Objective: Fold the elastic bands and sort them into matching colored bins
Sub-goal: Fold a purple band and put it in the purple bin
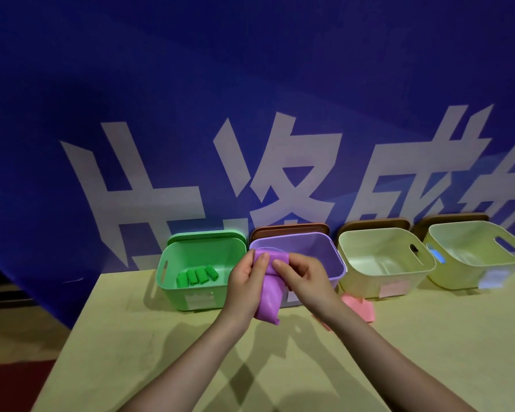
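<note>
Purple band [268, 301]: thin, smooth rubbery sheet, soft sheen, limp. Green rolls [197, 275]: same rubbery look, matt. Pink band [360, 309]: smooth, flat, rubbery. Green bin [191, 295], purple bin [324, 260], two pale bins [381, 281] [470, 269]: moulded plastic, smooth, semi-gloss; the purple one slightly translucent. Tabletop [161, 352]: matt, even, pale surface. Backdrop [191, 114]: blue printed sheet, matt, faintly creased.

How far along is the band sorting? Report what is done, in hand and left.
Done: four folded green bands lie in the green bin. In hand: the left hand and right hand both grip a purple band, part folded, in front of the purple bin. Left: a pink band lies on the table; the two pale bins look empty.
</note>
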The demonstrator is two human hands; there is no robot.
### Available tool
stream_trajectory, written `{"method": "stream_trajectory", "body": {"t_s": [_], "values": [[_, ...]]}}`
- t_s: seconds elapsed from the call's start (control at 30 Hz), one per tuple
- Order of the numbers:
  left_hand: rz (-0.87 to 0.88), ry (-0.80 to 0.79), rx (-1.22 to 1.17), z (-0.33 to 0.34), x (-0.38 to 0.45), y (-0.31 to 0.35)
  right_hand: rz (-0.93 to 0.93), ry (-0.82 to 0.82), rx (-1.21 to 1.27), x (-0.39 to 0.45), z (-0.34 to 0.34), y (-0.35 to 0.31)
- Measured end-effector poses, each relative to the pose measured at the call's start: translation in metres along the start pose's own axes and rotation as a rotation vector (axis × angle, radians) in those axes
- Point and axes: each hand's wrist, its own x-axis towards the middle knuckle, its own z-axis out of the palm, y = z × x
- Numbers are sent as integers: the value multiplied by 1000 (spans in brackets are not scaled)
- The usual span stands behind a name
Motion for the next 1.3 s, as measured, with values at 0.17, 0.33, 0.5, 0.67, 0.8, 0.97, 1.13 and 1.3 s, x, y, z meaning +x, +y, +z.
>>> {"method": "stream_trajectory", "body": {"t_s": [0.17,0.33,0.5,0.67,0.8,0.97,1.13,1.3], "values": [[-8,-47,-15,1,4,0,10,114,21,-3,6,6],[-78,-70,-18,3,6,-2,52,122,60,-1,3,7],[-221,-96,-157,2,1,-4,70,224,90,4,1,11],[-239,-85,-13,3,-1,-15,59,263,119,4,-1,14],[-212,-2,57,9,-4,-14,-52,258,-35,-1,-2,16],[-279,60,-24,13,-3,-9,-404,149,-530,0,-13,23],[-255,-10,-128,10,-2,-3,-434,-89,-571,1,-26,18],[-252,-103,-171,7,2,-12,-194,-145,-335,-6,-33,12]]}}
